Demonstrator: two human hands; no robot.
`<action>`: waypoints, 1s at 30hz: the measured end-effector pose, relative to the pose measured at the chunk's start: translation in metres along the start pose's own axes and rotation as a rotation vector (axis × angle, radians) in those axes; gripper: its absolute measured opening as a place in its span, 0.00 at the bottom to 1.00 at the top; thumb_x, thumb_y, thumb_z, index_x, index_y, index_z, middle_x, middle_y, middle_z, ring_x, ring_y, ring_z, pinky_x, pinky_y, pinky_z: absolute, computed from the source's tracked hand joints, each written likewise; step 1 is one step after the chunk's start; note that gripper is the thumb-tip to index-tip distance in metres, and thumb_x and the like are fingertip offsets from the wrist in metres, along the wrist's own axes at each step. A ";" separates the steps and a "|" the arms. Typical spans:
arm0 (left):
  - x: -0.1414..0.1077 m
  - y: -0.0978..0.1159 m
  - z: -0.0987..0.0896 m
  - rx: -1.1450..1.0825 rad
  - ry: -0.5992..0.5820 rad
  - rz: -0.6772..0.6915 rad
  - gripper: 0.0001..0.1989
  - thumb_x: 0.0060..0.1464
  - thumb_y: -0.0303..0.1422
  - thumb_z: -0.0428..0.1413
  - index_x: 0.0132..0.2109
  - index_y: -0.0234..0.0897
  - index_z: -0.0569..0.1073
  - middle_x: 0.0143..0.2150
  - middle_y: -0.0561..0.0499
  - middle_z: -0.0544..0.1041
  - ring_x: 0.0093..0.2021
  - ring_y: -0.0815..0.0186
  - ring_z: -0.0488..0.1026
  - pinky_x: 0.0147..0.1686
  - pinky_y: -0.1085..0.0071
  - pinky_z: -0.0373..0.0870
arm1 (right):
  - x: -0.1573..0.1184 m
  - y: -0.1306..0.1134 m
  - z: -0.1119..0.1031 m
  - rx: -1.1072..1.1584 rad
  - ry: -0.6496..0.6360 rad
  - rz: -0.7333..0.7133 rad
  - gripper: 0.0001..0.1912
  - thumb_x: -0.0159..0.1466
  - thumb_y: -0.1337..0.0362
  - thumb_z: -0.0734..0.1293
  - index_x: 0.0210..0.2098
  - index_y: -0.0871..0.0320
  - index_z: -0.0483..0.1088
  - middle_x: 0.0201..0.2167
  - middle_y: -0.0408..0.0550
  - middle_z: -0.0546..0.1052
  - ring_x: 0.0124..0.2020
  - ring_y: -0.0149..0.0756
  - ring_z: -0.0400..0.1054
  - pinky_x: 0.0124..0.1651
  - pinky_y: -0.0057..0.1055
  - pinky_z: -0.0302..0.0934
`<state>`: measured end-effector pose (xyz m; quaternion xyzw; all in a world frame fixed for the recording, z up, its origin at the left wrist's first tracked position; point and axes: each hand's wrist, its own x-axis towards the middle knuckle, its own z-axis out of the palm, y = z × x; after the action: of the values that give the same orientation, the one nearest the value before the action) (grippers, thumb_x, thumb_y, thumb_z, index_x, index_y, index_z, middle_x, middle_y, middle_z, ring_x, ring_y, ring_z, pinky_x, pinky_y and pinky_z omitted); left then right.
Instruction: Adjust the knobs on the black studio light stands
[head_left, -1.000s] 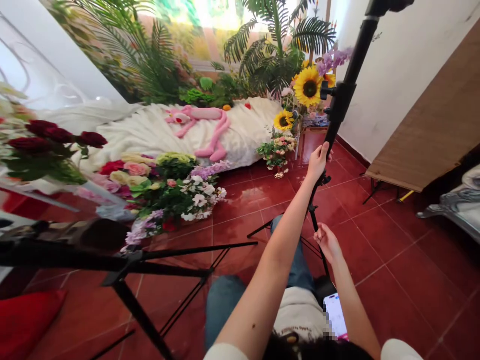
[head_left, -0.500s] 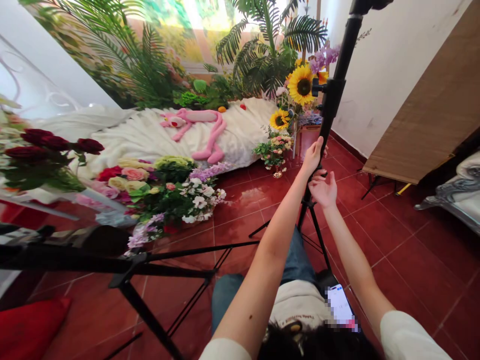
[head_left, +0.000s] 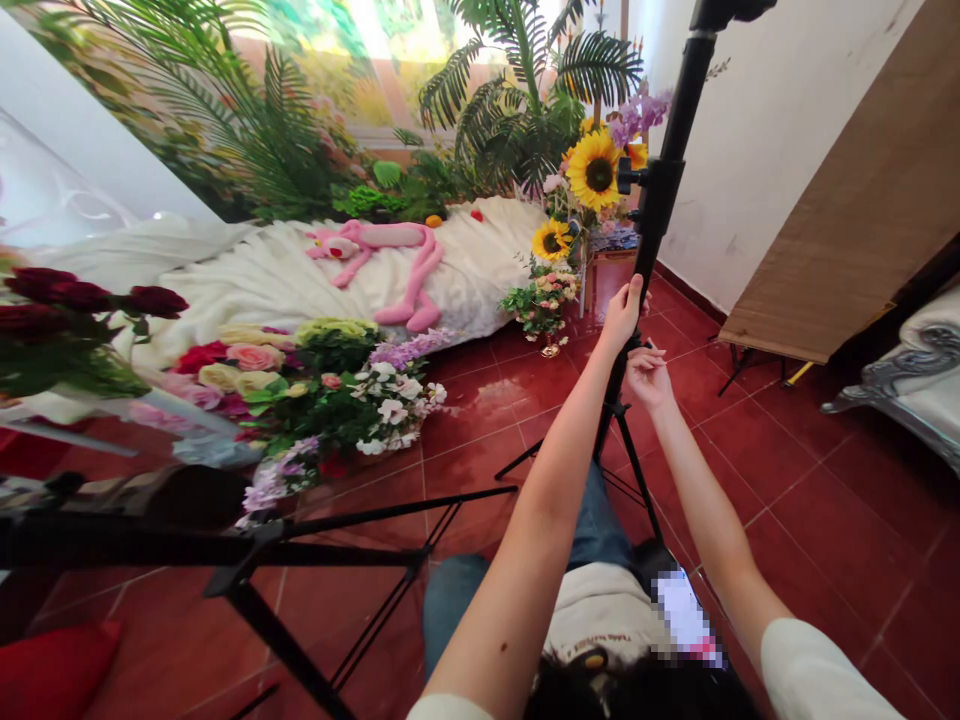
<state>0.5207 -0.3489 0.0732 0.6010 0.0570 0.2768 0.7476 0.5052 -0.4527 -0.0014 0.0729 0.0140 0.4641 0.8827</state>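
Observation:
A black tripod stand [head_left: 660, 195] rises at a slant in front of me. My left hand [head_left: 623, 312] is wrapped around its pole, thumb lying along the near side. Just below, my right hand [head_left: 647, 374] is at the pole's right side, its fingers curled in a pinch at a small dark knob on the lower collar; the fingers mostly cover the knob. Higher up the pole, another black knob [head_left: 632, 177] sticks out to the left. The stand's legs [head_left: 636, 470] spread over the red tiled floor.
A second black tripod [head_left: 322, 550] lies across the lower left. Artificial flowers [head_left: 337, 390] and a white-draped platform [head_left: 480, 270] with a pink plush toy [head_left: 405, 240] are ahead. A brown board [head_left: 817, 220] leans at right, near a silver-framed seat [head_left: 907, 370]. A phone [head_left: 686, 610] is beside my lap.
My right hand's fingers have gone from spread to curled in near the collar. The left hand keeps its hold on the pole. The view has shifted slightly.

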 end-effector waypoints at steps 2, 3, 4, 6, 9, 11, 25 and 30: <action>0.000 -0.001 0.000 0.009 0.002 -0.002 0.29 0.58 0.58 0.49 0.29 0.35 0.71 0.21 0.55 0.68 0.23 0.76 0.66 0.28 0.77 0.65 | -0.002 -0.003 0.000 -0.011 -0.004 -0.002 0.19 0.70 0.73 0.59 0.23 0.56 0.60 0.18 0.35 0.69 0.16 0.20 0.59 0.24 0.21 0.58; 0.000 -0.001 0.000 0.015 0.003 -0.005 0.29 0.58 0.58 0.49 0.29 0.34 0.71 0.21 0.55 0.69 0.23 0.76 0.67 0.28 0.77 0.66 | -0.003 -0.004 0.000 -0.041 0.001 0.003 0.19 0.71 0.73 0.57 0.22 0.56 0.59 0.18 0.35 0.68 0.16 0.20 0.58 0.24 0.22 0.57; 0.001 -0.001 0.000 0.019 0.006 -0.007 0.29 0.58 0.58 0.49 0.30 0.34 0.71 0.22 0.55 0.69 0.23 0.76 0.67 0.28 0.77 0.66 | -0.003 -0.006 0.000 -0.087 0.010 0.008 0.20 0.71 0.73 0.56 0.23 0.55 0.58 0.18 0.35 0.68 0.16 0.20 0.57 0.24 0.22 0.56; 0.002 -0.002 0.000 0.025 0.010 -0.007 0.29 0.57 0.58 0.49 0.31 0.34 0.71 0.22 0.54 0.69 0.24 0.75 0.68 0.28 0.77 0.65 | -0.003 -0.010 0.002 -0.226 0.040 0.000 0.19 0.71 0.74 0.56 0.23 0.55 0.58 0.17 0.34 0.65 0.15 0.21 0.53 0.23 0.22 0.53; 0.004 -0.004 0.000 0.033 0.013 0.003 0.29 0.56 0.59 0.49 0.33 0.34 0.72 0.23 0.54 0.70 0.24 0.75 0.69 0.28 0.77 0.66 | 0.000 -0.014 0.004 -0.610 0.132 -0.063 0.19 0.70 0.69 0.62 0.23 0.55 0.58 0.14 0.31 0.59 0.14 0.21 0.47 0.22 0.23 0.49; 0.004 -0.006 0.000 0.040 0.010 0.009 0.30 0.56 0.60 0.49 0.33 0.34 0.72 0.22 0.54 0.69 0.24 0.75 0.69 0.27 0.76 0.66 | 0.002 -0.015 0.006 -1.031 0.225 -0.163 0.21 0.67 0.61 0.68 0.21 0.55 0.57 0.12 0.31 0.55 0.14 0.23 0.44 0.22 0.25 0.45; -0.007 -0.013 -0.005 0.054 -0.018 0.043 0.27 0.59 0.57 0.49 0.30 0.36 0.69 0.23 0.56 0.67 0.23 0.75 0.64 0.27 0.77 0.61 | -0.015 -0.044 0.074 -2.464 0.185 -1.228 0.03 0.65 0.66 0.63 0.34 0.56 0.68 0.25 0.41 0.68 0.27 0.31 0.62 0.35 0.31 0.56; -0.008 -0.011 -0.006 0.086 0.000 0.069 0.30 0.56 0.60 0.48 0.29 0.35 0.69 0.22 0.55 0.67 0.23 0.75 0.63 0.26 0.76 0.60 | 0.033 -0.036 0.147 -2.285 -0.220 -1.317 0.23 0.67 0.50 0.64 0.55 0.56 0.63 0.42 0.49 0.73 0.42 0.36 0.70 0.43 0.38 0.65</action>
<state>0.5155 -0.3490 0.0596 0.6340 0.0482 0.2999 0.7112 0.5673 -0.4625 0.1406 -0.6903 -0.4212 -0.3064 0.5022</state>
